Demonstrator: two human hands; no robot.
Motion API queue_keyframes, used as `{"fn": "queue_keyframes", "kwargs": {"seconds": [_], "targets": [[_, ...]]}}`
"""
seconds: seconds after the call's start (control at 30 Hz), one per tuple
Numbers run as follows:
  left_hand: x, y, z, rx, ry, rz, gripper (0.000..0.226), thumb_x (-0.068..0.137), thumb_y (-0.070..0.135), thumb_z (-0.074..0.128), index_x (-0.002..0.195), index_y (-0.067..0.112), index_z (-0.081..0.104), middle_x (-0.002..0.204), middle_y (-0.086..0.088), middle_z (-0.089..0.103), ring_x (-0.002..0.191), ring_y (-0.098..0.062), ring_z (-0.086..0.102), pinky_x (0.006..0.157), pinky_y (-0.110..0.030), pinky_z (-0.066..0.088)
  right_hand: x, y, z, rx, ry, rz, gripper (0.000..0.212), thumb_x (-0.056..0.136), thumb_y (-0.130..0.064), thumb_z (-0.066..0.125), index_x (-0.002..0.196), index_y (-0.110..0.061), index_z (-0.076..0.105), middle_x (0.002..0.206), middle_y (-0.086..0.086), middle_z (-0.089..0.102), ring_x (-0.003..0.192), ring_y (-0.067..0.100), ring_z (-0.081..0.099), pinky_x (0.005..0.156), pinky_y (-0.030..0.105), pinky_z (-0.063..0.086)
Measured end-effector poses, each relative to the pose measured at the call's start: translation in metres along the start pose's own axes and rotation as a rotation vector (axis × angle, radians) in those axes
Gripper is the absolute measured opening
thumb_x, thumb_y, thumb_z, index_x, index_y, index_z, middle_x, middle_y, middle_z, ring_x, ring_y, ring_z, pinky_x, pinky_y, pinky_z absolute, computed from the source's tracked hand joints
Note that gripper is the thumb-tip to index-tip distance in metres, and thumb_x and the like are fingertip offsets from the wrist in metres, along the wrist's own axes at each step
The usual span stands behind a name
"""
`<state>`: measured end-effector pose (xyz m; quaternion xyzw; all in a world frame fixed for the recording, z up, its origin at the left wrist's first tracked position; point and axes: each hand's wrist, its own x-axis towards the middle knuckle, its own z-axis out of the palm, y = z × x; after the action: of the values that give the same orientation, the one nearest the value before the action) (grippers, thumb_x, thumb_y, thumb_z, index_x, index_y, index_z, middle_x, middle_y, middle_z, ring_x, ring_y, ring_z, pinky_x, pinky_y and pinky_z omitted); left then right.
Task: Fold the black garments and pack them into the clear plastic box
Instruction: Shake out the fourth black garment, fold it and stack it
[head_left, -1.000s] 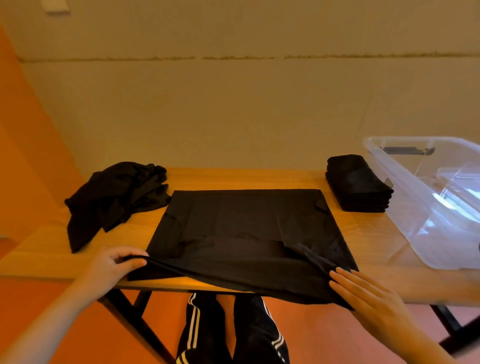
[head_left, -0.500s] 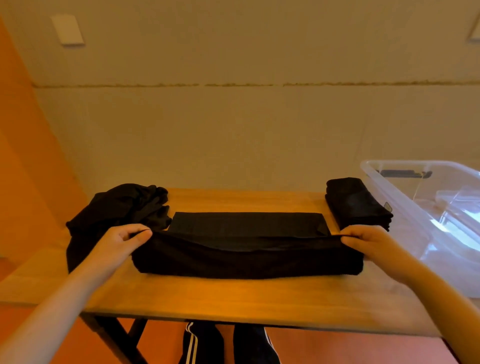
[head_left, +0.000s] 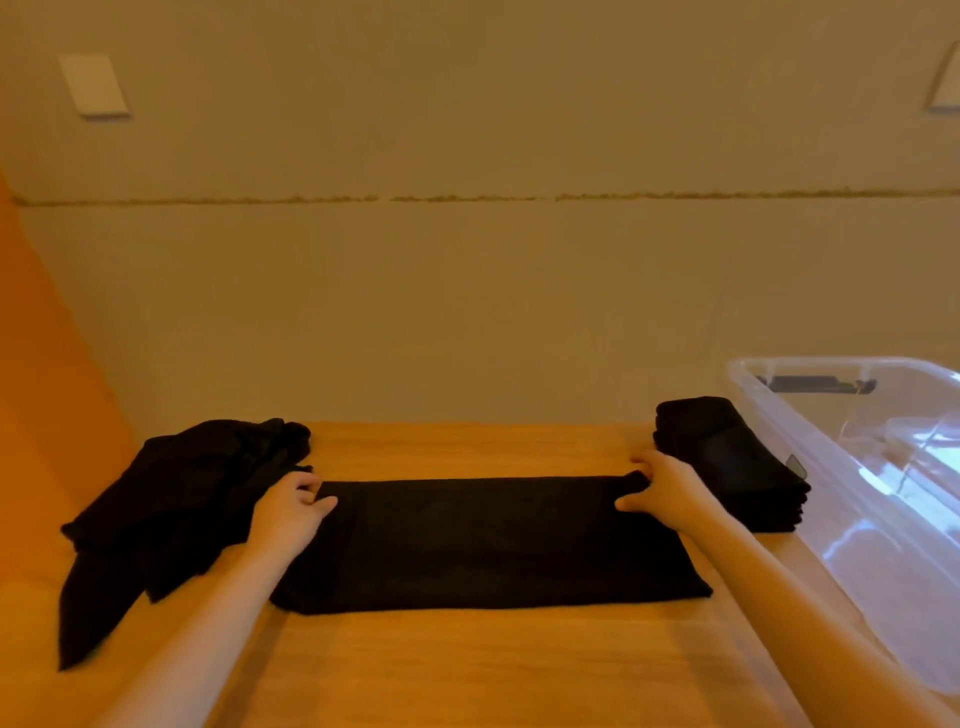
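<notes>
While both hands — left hand (head_left: 291, 512), right hand (head_left: 662, 486) — pinch the far corners of the half-folded black garment (head_left: 483, 545) mid-table, align edges squarely before the clear plastic box (head_left: 779, 387), right

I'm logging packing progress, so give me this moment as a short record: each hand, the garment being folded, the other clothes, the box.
left hand: fingers curled on the far left corner of the garment on the table
right hand: gripping its far right corner
garment being folded: black, flat, folded into a wide band at table centre
unfolded pile: crumpled black clothes, left of the band
folded stack: neat black stack, between the band and the box
clear plastic box: on the right, open, no clothes visible inside
</notes>
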<state>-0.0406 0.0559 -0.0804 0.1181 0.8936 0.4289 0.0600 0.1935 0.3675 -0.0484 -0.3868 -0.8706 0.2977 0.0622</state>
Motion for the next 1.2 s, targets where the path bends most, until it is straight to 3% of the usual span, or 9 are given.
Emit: {"fn": "queue_keyframes", "kwargs": {"seconds": [0.2, 0.33, 0.5, 0.6, 0.7, 0.83, 0.93, 1.1, 1.2], "targets": [[0.001, 0.002, 0.005, -0.059, 0.132, 0.168, 0.028, 0.09, 0.013, 0.06, 0.116, 0.006, 0.06, 0.103, -0.01, 0.064, 0.101, -0.026, 0.06, 0.09, -0.036, 0.045, 0.009, 0.006, 0.016, -0.02, 0.275, -0.111, 0.022, 0.092, -0.013, 0.055, 0.11, -0.004, 0.064, 0.089, 0.005, 0.064, 0.066, 0.009, 0.054, 0.069, 0.024, 0.045], [0.009, 0.009, 0.01, -0.168, 0.254, 0.196, 0.025, 0.091, 0.011, 0.058, 0.115, 0.004, 0.06, 0.103, -0.009, 0.064, 0.097, -0.021, 0.059, 0.089, -0.032, 0.044, 0.02, 0.011, 0.019, 0.04, 0.499, -0.161, 0.017, 0.094, -0.007, 0.049, 0.1, -0.001, 0.065, 0.091, 0.011, 0.065, 0.067, 0.012, 0.053, 0.066, 0.023, 0.041], [0.016, 0.004, 0.022, -0.001, 0.225, 0.184, 0.03, 0.092, 0.011, 0.055, 0.121, 0.004, 0.056, 0.11, -0.014, 0.063, 0.105, -0.029, 0.06, 0.085, -0.032, 0.046, 0.033, 0.016, 0.037, -0.243, 0.446, -0.12, 0.014, 0.093, -0.006, 0.048, 0.102, -0.005, 0.06, 0.095, 0.008, 0.062, 0.062, 0.01, 0.054, 0.05, 0.014, 0.036], [0.014, 0.005, 0.019, 0.264, 0.225, 0.235, 0.038, 0.093, 0.013, 0.054, 0.13, 0.008, 0.049, 0.124, -0.012, 0.059, 0.111, -0.026, 0.057, 0.087, -0.035, 0.049, 0.028, 0.011, 0.037, -0.435, 0.466, -0.105, 0.022, 0.091, -0.007, 0.051, 0.113, -0.006, 0.054, 0.109, 0.009, 0.058, 0.08, 0.016, 0.06, 0.058, 0.019, 0.044], [-0.003, 0.019, 0.023, 0.529, 0.252, 0.416, 0.042, 0.092, 0.021, 0.054, 0.132, 0.013, 0.048, 0.134, -0.005, 0.051, 0.121, -0.021, 0.049, 0.094, -0.033, 0.046, 0.019, -0.001, 0.042, -0.477, 0.539, -0.309, 0.037, 0.081, -0.004, 0.061, 0.118, -0.005, 0.058, 0.115, 0.012, 0.061, 0.1, 0.026, 0.059, 0.079, 0.034, 0.05], [-0.044, 0.044, 0.055, 0.537, -0.161, 0.458, 0.057, 0.096, 0.044, 0.04, 0.146, 0.02, 0.028, 0.155, 0.0, 0.022, 0.143, -0.017, 0.018, 0.116, -0.037, 0.019, -0.004, -0.031, 0.061, -0.37, 0.03, -0.59, 0.048, 0.097, -0.029, 0.045, 0.143, -0.023, 0.034, 0.149, -0.007, 0.031, 0.138, 0.01, 0.028, 0.112, 0.027, 0.021], [-0.052, 0.039, 0.068, 0.712, -0.346, 0.324, 0.066, 0.096, 0.056, 0.024, 0.151, 0.023, 0.006, 0.159, -0.001, -0.002, 0.146, -0.02, -0.005, 0.118, -0.044, 0.002, -0.007, -0.026, 0.058, -0.414, -0.234, -0.518, 0.052, 0.098, -0.038, 0.038, 0.146, -0.028, 0.022, 0.156, -0.009, 0.013, 0.143, 0.007, 0.008, 0.115, 0.027, 0.006], [-0.045, 0.032, 0.065, 0.747, -0.294, 0.151, 0.069, 0.092, 0.065, 0.015, 0.15, 0.031, -0.001, 0.158, 0.001, -0.008, 0.144, -0.028, -0.013, 0.114, -0.054, -0.003, 0.001, 0.01, 0.033, -0.494, -0.128, -0.209, 0.062, 0.098, -0.048, 0.026, 0.149, -0.019, 0.007, 0.158, -0.001, 0.004, 0.145, 0.013, 0.002, 0.117, 0.033, 0.002], [-0.037, 0.033, 0.062, 0.724, -0.305, 0.193, 0.067, 0.093, 0.063, 0.016, 0.15, 0.032, 0.001, 0.159, 0.002, -0.006, 0.145, -0.027, -0.011, 0.115, -0.054, -0.002, -0.003, 0.016, 0.034, -0.472, -0.102, -0.137, 0.064, 0.098, -0.049, 0.023, 0.149, -0.015, 0.005, 0.158, 0.001, 0.001, 0.145, 0.014, 0.0, 0.117, 0.035, 0.002]]}}
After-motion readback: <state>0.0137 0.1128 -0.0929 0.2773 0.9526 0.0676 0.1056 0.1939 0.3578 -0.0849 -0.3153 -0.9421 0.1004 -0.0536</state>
